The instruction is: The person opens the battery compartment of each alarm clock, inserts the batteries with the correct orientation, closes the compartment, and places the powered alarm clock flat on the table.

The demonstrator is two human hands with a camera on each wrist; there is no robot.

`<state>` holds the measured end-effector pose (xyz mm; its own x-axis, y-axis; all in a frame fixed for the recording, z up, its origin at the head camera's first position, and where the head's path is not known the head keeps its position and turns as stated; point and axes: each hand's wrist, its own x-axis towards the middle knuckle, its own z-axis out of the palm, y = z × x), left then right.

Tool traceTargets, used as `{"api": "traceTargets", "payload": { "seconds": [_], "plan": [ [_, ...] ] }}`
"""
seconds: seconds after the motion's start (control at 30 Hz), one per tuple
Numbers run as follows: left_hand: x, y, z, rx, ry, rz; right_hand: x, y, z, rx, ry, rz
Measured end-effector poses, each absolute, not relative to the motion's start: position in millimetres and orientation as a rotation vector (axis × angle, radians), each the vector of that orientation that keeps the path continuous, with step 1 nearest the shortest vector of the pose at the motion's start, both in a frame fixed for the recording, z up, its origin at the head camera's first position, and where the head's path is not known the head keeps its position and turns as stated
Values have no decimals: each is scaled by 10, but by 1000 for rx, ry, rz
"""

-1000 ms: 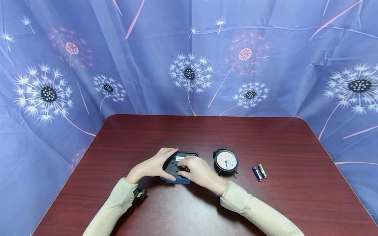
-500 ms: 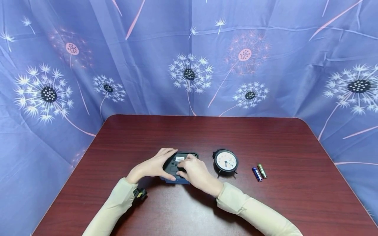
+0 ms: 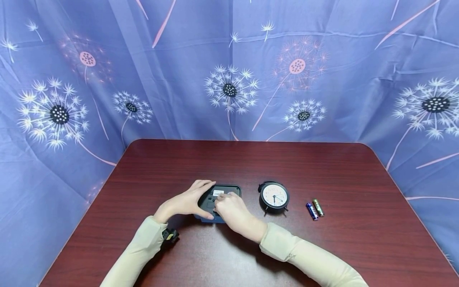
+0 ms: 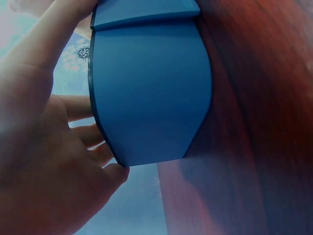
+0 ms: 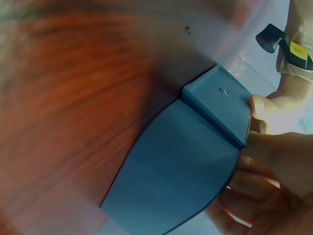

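Since the earlier frames the right hand (image 3: 234, 212) has slid slightly toward the lower left, and its fingers now bunch lower over the blue-cased device (image 3: 208, 203); its sleeve (image 3: 312, 259) has shifted with it. The left hand (image 3: 184, 203), the round clock (image 3: 275, 195) and the batteries have stayed where they were.

The device sits near the middle of the frame, a little below center, its black back panel turned up and ringed by a raised rim. A white barcode label (image 3: 218, 193) and small black knobs show on the panel. The right hand covers the panel's right part, so whether a compartment there is uncovered, or what it contains, cannot be told.

The left hand grasps the device's left side, its thumb on the near edge and its fingers at the far one. The right hand's fingers are curled down onto the panel; whether they pinch anything is hidden. Both wrist views show the smooth blue casing, with a stepped ridge across it.

Right of the device stands the black clock with its white dial. Farther right lie a blue battery (image 3: 312, 211) and a green battery (image 3: 318, 207), side by side.

Reddish-brown wood grain covers the tabletop (image 3: 172, 163). Behind it hangs a blue curtain (image 3: 179, 79) printed with white and pink dandelions.
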<state>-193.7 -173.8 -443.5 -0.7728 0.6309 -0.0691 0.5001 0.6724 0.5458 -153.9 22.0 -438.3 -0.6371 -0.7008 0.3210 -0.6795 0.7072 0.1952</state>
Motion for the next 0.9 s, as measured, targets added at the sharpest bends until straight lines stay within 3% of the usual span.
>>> {"api": "traceTargets", "payload": {
  "seconds": [0.37, 0.9],
  "plan": [
    [-1942, -1715, -4439, 949, 2663, 762, -1574, 240, -4374, 1205, -2319, -371],
    [-1937, -1748, -4462, 952, 2663, 768, -1659, 297, -4357, 1342, -2273, -318]
  ]
}}
